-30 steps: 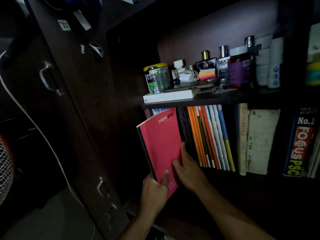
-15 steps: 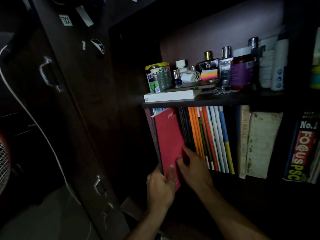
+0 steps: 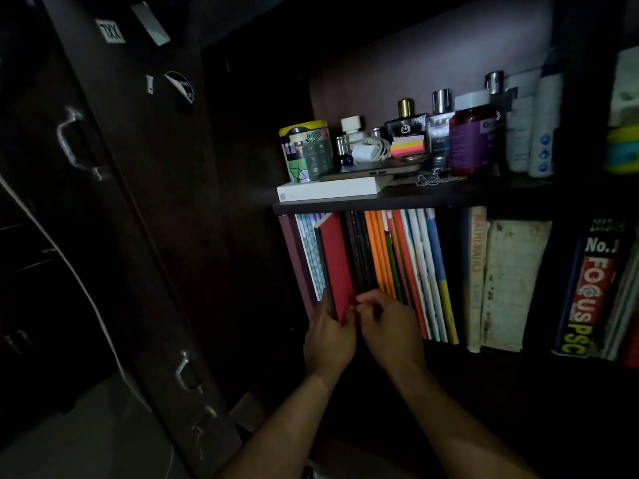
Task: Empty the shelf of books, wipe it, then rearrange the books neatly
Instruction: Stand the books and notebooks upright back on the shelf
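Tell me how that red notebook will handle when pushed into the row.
The red notebook looks thin with a soft cover, so it may flex. It stands upright between neighbours, so tipping seems unlikely. The left hand pinches its lower edge, so it is probably light.

The room is dim, with light falling mostly on the pale mauve wall [image 3: 432,60] behind the upper shelf. To the left stands a tall dark brown steel cupboard [image 3: 114,202] with metal handles [image 3: 71,140] and a few stickers [image 3: 110,30] on its door. A white cable [image 3: 79,288] hangs down across its front toward the pale floor [image 3: 90,437]. A dark wooden side panel [image 3: 249,133] closes the recess between cupboard and wall.
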Demonstrator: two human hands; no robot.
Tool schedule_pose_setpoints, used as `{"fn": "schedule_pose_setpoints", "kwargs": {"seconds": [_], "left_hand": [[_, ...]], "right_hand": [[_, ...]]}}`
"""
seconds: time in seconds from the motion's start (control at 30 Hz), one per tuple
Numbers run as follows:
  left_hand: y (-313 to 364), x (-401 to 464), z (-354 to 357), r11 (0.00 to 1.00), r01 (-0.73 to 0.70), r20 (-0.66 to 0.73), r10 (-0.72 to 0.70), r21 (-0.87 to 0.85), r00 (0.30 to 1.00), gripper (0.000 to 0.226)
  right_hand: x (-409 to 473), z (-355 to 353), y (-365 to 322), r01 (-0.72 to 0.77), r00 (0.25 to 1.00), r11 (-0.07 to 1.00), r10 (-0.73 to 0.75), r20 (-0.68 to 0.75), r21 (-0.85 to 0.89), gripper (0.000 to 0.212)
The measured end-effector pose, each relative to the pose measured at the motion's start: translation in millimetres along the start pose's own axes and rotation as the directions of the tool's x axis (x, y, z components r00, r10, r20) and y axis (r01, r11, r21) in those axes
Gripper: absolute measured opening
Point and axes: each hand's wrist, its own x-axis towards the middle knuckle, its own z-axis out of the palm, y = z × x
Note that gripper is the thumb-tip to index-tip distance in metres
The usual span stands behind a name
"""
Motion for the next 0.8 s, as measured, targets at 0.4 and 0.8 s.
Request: {"fn": "schedule_pose_setpoints", "kwargs": {"seconds": [0.4,0.8], "left_hand": [[35.8,16.5,-2.5,0.919,-0.393,-0.382,0.358,-0.015,0.852,0.062],[22.5,49.5,15.2,0.948,-0.28,-0.484,0.318,0.152,0.815,0.042]], "right_hand": [[15.8,-34.5,-10.5,-0.15,0.926,0.989,0.146,-0.349,0.017,0.086],[7.1,-10.8,-3.0,-0.226,0.911,0.974,0.205,-0.357,-0.018,0.052]]}}
